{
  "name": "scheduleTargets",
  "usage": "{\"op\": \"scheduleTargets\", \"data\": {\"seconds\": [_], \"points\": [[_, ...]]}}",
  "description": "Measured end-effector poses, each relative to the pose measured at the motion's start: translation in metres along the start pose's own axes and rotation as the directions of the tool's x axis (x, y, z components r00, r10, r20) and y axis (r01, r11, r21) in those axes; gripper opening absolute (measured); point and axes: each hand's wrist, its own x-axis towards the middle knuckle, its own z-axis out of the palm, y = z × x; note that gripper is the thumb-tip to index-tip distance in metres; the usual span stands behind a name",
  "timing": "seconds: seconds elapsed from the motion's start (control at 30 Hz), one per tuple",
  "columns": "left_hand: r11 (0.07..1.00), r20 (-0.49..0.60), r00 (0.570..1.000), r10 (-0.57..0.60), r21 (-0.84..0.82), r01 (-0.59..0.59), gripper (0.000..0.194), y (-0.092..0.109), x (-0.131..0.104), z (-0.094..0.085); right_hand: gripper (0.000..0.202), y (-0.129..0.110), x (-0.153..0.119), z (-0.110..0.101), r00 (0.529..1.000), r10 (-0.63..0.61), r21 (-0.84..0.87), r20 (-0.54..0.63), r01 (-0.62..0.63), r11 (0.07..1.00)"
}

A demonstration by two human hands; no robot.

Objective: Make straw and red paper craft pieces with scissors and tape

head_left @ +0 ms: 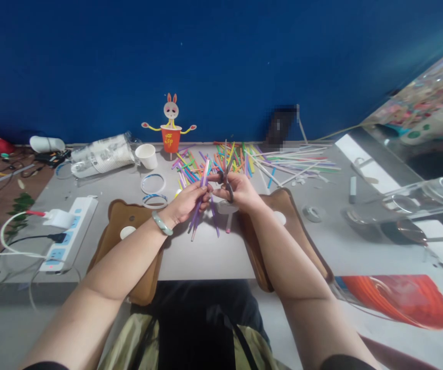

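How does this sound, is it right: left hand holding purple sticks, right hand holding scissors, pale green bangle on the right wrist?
Not quite: in the head view, the pale green bangle circles the wrist of the left hand, not the right. The rest stands: that hand holds purple sticks, and the right hand holds scissors.

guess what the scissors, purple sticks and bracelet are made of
Scissors: probably metal blades, judging by their thin, dark shape; the handles are dark too, material unclear.
Purple sticks: likely smooth plastic, from the pale shine along them, though coated paper is possible.
Bracelet: polished, perhaps stone, given its milky green-grey gloss; glass or plastic could look alike.
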Motion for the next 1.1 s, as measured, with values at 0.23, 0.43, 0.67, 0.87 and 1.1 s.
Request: {"op": "scheduleTargets", "data": {"seconds": [0.23,0.43,0.67,0.87,1.1], "points": [[0.998,-0.007,1.000,0.022,0.064,-0.022,0.016,0.000,-0.003,-0.003,0.032,0.008,0.008,-0.005,0.971,-0.027,-0.070,-0.236,0.011,0.997],[0.994,0.165,0.986,-0.029,0.107,0.011,0.019,0.000,-0.009,0.003,0.032,0.005,0.009,-0.004,0.961,-0.006,-0.116,-0.277,-0.027,0.993],[0.973,0.341,0.927,-0.158,0.212,0.088,0.021,-0.004,-0.016,0.009,0.035,0.004,0.006,-0.001,0.973,-0.028,-0.064,-0.231,0.013,0.998],[0.987,0.094,0.992,0.084,0.130,-0.096,0.024,0.002,-0.008,-0.002,0.037,0.008,0.007,-0.003,0.962,-0.029,0.014,-0.272,0.034,0.999],[0.958,-0.091,0.970,0.226,0.201,-0.205,0.024,0.005,-0.002,-0.003,0.037,0.011,0.008,-0.002,0.956,-0.028,0.008,-0.291,0.032,0.999]]}}
